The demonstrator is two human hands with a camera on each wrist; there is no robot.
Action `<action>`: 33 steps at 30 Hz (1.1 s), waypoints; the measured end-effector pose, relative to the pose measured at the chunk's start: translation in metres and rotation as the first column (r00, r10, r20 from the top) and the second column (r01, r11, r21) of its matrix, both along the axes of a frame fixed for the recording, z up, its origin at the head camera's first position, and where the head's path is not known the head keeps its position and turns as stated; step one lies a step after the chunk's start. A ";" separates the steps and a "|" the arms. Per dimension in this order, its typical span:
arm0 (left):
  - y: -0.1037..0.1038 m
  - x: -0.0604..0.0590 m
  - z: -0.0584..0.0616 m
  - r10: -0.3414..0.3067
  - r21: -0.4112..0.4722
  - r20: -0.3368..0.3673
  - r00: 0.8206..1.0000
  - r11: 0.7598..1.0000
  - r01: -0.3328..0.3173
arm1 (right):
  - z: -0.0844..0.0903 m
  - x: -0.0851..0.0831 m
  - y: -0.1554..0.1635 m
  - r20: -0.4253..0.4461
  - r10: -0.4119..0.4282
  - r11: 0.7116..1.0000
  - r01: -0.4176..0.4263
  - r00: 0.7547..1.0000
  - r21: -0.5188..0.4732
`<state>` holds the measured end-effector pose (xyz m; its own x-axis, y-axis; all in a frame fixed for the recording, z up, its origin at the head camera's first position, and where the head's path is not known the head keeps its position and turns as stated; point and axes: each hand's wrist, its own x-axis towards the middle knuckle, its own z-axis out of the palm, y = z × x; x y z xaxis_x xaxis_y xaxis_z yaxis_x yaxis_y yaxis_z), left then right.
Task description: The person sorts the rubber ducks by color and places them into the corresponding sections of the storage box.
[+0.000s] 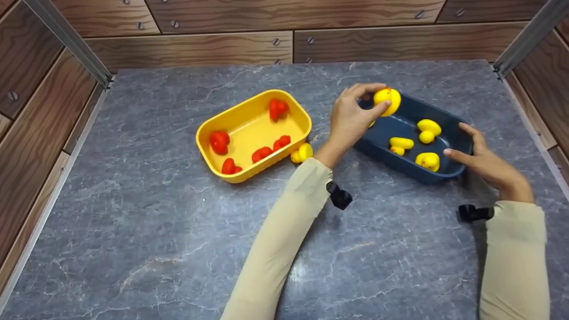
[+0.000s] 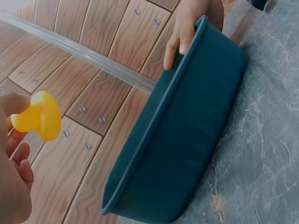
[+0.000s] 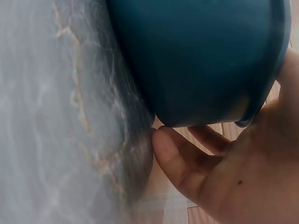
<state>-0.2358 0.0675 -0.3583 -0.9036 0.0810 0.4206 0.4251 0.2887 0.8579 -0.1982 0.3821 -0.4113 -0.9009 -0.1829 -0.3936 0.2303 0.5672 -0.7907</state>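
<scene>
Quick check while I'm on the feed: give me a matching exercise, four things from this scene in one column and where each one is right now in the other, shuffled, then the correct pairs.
Things:
1. yellow duck in the left hand
2. red ducks
3. lone yellow duck
4. right hand

Places:
A. on the table, beside the yellow bin's near wall
B. on the right end of the blue bin
C. pinched over the blue bin's far left corner
D. inside the yellow bin

Pairs: 1-C, 2-D, 3-A, 4-B
</scene>
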 end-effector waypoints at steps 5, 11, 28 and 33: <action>-0.001 -0.003 -0.002 0.006 -0.035 0.058 0.998 0.999 -0.004 | 0.001 0.000 -0.001 0.001 0.003 1.000 -0.003 1.000 -0.005; -0.001 -0.005 -0.006 0.012 -0.049 0.106 0.994 0.999 -0.007 | 0.001 0.000 0.000 0.009 -0.005 1.000 0.005 1.000 -0.003; 0.006 -0.006 -0.010 0.010 -0.087 0.127 0.992 0.996 0.001 | 0.001 0.000 0.000 0.024 -0.003 1.000 0.002 1.000 0.011; 0.004 -0.005 -0.009 -0.021 -0.107 0.170 0.985 0.993 0.040 | 0.002 0.000 -0.001 0.024 -0.003 1.000 0.003 1.000 0.006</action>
